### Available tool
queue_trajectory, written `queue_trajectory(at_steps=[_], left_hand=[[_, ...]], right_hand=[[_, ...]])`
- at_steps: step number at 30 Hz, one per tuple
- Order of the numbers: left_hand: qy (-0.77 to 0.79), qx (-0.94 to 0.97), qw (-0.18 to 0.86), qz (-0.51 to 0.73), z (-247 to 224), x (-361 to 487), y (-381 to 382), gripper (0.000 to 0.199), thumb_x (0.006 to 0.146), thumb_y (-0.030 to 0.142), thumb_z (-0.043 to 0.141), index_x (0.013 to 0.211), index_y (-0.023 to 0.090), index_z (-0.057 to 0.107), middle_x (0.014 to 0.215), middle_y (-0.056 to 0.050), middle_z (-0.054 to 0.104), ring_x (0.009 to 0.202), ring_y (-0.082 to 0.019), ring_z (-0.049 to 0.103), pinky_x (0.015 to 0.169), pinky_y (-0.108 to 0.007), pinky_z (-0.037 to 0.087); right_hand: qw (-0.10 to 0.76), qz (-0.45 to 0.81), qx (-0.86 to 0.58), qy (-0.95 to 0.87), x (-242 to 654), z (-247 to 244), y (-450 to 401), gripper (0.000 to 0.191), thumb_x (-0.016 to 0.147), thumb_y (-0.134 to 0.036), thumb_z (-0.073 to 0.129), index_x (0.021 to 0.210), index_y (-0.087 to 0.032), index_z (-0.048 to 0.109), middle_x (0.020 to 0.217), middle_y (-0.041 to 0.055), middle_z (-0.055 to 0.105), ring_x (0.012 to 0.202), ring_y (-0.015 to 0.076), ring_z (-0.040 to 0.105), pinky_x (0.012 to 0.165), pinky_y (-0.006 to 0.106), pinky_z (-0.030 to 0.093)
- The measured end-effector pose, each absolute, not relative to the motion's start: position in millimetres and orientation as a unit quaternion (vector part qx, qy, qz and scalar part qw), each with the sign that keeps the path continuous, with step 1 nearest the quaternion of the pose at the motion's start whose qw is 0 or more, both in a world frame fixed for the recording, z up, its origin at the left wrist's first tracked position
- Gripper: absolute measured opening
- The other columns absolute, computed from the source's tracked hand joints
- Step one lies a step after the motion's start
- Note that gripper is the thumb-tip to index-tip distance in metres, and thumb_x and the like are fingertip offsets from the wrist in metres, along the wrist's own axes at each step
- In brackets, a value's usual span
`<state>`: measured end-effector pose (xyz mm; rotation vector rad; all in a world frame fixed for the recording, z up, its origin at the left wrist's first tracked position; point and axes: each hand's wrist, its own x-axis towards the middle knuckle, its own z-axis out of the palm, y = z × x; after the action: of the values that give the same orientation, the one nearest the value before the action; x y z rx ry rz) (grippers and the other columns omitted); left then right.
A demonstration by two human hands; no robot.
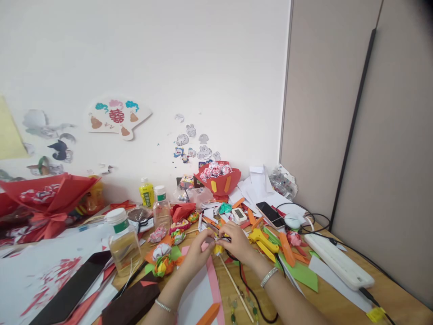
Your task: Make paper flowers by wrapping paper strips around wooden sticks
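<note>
My left hand (202,249) and my right hand (233,241) meet over the middle of the table, fingertips pinched together. Between them is a small yellow paper piece (218,249) at the top of a thin wooden stick (237,289), which slants down toward me. Fingers cover much of this piece, so its exact shape is hidden. A dark strip shows at the right fingertips; I cannot tell what it is. Close to my right hand lies a yellow glue gun (262,241). Left of my left hand sit several crumpled paper flowers (163,265).
A red paper bouquet (219,180) stands by the wall; a larger one (47,203) is at left. Bottles (123,243), a phone (270,214), a white timer (239,215), a white power strip (338,259), a black cable (248,282) and paper scraps crowd the wooden table.
</note>
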<state>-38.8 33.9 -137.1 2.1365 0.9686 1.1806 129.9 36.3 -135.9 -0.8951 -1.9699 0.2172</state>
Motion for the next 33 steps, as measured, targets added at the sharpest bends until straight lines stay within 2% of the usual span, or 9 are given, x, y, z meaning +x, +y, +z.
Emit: queue_trajectory(at_steps=[5, 10, 14, 21, 24, 28, 33], left_hand=[[0.347, 0.802, 0.254, 0.415, -130.1, -43.6, 32.7, 0.010, 0.080, 0.028, 0.048, 0.081, 0.019, 0.052, 0.082, -0.002, 0.056, 0.082, -0.017, 0.053, 0.077, -0.029, 0.042], [0.360, 0.806, 0.304, 0.359, -125.4, -47.6, 33.8, 0.024, 0.078, 0.040, 0.052, 0.070, 0.017, 0.050, 0.068, 0.001, 0.052, 0.065, -0.013, 0.050, 0.062, -0.024, 0.042], [0.378, 0.803, 0.300, 0.350, -126.7, -45.3, 33.7, 0.028, 0.078, 0.041, 0.049, 0.065, 0.017, 0.050, 0.060, 0.003, 0.048, 0.058, -0.011, 0.045, 0.055, -0.022, 0.037], [0.419, 0.784, 0.257, 0.379, -125.0, -37.1, 27.9, 0.015, 0.073, 0.029, 0.051, 0.061, 0.019, 0.050, 0.059, 0.003, 0.050, 0.060, -0.014, 0.045, 0.058, -0.024, 0.034], [0.425, 0.770, 0.273, 0.388, -124.0, -37.7, 29.2, 0.017, 0.073, 0.032, 0.049, 0.062, 0.019, 0.048, 0.059, 0.003, 0.048, 0.058, -0.013, 0.044, 0.057, -0.023, 0.034], [0.425, 0.761, 0.321, 0.370, -129.3, -37.7, 32.8, 0.024, 0.073, 0.041, 0.049, 0.064, 0.019, 0.046, 0.054, 0.006, 0.043, 0.051, -0.011, 0.042, 0.050, -0.022, 0.034], [0.428, 0.759, 0.344, 0.350, -142.5, -35.7, 38.2, 0.024, 0.069, 0.039, 0.054, 0.059, 0.019, 0.044, 0.053, 0.006, 0.041, 0.052, -0.010, 0.039, 0.051, -0.022, 0.031]], right_hand=[[0.463, 0.124, -0.340, -0.809, 128.4, -131.5, 32.1, 0.013, 0.072, -0.012, 0.066, 0.067, -0.019, 0.056, 0.070, -0.0028, 0.055, 0.076, 0.0140, 0.049, 0.069, 0.024, 0.036], [0.434, 0.307, -0.372, -0.761, 128.4, -136.7, 34.3, 0.009, 0.068, -0.022, 0.068, 0.071, -0.018, 0.060, 0.069, -0.0025, 0.057, 0.068, 0.0124, 0.052, 0.061, 0.022, 0.039], [0.417, 0.409, -0.385, -0.715, 129.2, -146.4, 41.0, 0.013, 0.064, -0.023, 0.068, 0.070, -0.017, 0.059, 0.060, -0.0042, 0.055, 0.059, 0.0109, 0.051, 0.055, 0.021, 0.039], [0.440, 0.368, -0.417, -0.705, 126.8, -151.8, 44.0, 0.009, 0.063, -0.019, 0.066, 0.066, -0.017, 0.058, 0.059, -0.0043, 0.055, 0.056, 0.0096, 0.049, 0.052, 0.020, 0.037], [0.464, 0.416, -0.383, -0.682, 126.9, -145.6, 42.4, 0.011, 0.062, -0.021, 0.067, 0.068, -0.016, 0.058, 0.062, -0.0040, 0.055, 0.059, 0.0098, 0.051, 0.055, 0.020, 0.039], [0.418, 0.463, -0.390, -0.677, 130.6, -146.4, 44.2, 0.015, 0.061, -0.023, 0.068, 0.071, -0.016, 0.058, 0.064, -0.0033, 0.057, 0.059, 0.0098, 0.052, 0.056, 0.020, 0.041], [0.379, 0.435, -0.425, -0.697, 133.7, -162.8, 51.8, 0.013, 0.057, -0.015, 0.068, 0.066, -0.015, 0.059, 0.058, -0.0031, 0.057, 0.054, 0.0098, 0.052, 0.049, 0.019, 0.037]])
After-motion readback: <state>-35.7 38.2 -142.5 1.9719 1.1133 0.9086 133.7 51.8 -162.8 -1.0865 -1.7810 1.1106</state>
